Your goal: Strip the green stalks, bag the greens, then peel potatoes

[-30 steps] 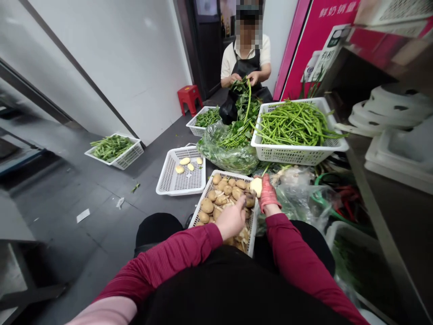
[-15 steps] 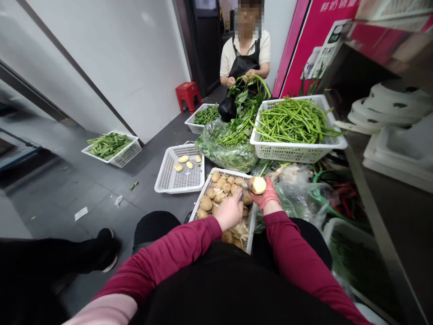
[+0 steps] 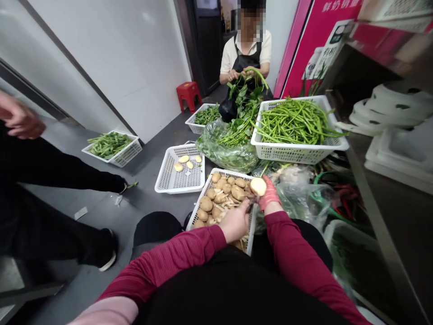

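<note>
My right hand [image 3: 269, 194], in a reddish glove, grips a partly peeled potato [image 3: 258, 186] above the right edge of a white basket [image 3: 251, 234]. Bare and closed, my left hand [image 3: 236, 222] is over the same basket, its fingers round a small tool, blurred near the potato's underside. Unpeeled brown potatoes [image 3: 205, 203] and pale peelings lie in this basket. Several peeled potatoes [image 3: 183, 159] rest in a second white basket [image 3: 162, 178] just beyond it to the left.
A person [image 3: 246, 58] opposite handles leafy greens [image 3: 241, 104]. Long green beans [image 3: 297, 121] fill a basket at right. Another person's legs [image 3: 67, 171] are at left, near a basket of greens [image 3: 110, 145]. A red stool [image 3: 188, 95] stands behind.
My left hand has moved slightly right and down, with the tool now nearer the potato's underside. The person at left has stepped further into view, with a hand showing.
</note>
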The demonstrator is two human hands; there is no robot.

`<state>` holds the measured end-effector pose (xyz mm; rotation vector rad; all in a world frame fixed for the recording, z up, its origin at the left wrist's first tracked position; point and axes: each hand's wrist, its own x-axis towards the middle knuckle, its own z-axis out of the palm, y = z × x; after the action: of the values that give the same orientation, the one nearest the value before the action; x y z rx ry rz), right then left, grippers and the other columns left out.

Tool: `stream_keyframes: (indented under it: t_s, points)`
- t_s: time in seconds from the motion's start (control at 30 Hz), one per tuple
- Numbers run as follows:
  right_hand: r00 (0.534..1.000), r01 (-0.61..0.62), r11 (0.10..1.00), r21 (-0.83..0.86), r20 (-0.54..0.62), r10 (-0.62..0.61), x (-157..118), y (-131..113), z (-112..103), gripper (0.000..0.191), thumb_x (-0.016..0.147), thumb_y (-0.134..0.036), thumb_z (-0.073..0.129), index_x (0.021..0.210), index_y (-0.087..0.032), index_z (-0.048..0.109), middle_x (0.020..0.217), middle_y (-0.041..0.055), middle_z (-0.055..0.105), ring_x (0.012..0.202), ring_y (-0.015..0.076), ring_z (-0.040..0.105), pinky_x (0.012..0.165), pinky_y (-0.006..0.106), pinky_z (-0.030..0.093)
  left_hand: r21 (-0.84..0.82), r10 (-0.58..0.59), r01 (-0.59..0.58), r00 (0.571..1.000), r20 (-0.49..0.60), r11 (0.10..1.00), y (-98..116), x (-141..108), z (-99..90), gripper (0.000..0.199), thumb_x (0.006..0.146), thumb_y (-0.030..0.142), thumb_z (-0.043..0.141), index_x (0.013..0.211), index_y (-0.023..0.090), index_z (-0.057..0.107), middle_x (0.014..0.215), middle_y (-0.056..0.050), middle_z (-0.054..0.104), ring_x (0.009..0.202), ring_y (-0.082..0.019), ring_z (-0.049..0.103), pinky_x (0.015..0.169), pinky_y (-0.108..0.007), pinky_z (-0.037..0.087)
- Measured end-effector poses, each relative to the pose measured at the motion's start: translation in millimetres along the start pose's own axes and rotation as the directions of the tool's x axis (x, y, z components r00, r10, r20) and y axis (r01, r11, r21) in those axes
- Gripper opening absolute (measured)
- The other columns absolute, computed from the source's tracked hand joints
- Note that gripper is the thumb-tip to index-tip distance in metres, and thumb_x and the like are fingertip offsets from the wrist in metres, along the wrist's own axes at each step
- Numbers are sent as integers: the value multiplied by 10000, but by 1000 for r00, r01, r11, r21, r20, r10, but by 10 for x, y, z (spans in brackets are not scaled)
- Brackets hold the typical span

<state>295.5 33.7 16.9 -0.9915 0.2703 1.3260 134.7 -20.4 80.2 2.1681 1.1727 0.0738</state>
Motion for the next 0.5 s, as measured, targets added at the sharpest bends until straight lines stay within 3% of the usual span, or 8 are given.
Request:
stream_keyframes:
  t_s: [0.1,0.2,0.27,0.4,0.5]
  points:
    - [992,-51,999,4,111,51,-38,-31,24,189,869,-325,517,805,-173,609,601,21,672,489,173,629,445,271,518,9,8,-7,994,-111,1000,58,218,-307,518,891,220,392,1406,159,388,1115,-137,657,1004,-235,631,917,-344,468]
    - [993,-63,998,3,98,62,-63,-10,49,157,847,-314,552,811,-173,613,613,19,679,505,172,632,470,272,526,56,4,2,996,-93,998,125,409,-486,489,875,188,403,1361,155,445,1094,-133,661,992,-233,631,899,-326,470]
    - [996,-51,998,48,71,48,-55,16,54,176,861,-336,529,809,-187,606,612,3,677,510,166,628,479,275,525,73,-22,27,997,-68,997,143,410,-383,515,874,177,395,1389,145,404,1036,-139,673,937,-233,647,867,-330,480]
    - [986,-50,995,86,-154,62,-19,70,19,237,872,-401,491,780,-200,576,530,-27,626,449,162,586,454,282,508,10,-70,71,996,-58,997,99,177,142,593,891,191,364,1468,128,248,992,-156,682,873,-244,661,836,-360,492]
    - [970,-36,999,34,-239,43,33,75,-37,321,856,-476,463,752,-188,561,487,-11,588,396,169,541,390,283,470,-75,-42,38,998,-44,996,49,45,353,582,876,190,388,1449,129,306,1025,-151,683,913,-240,655,870,-350,482]
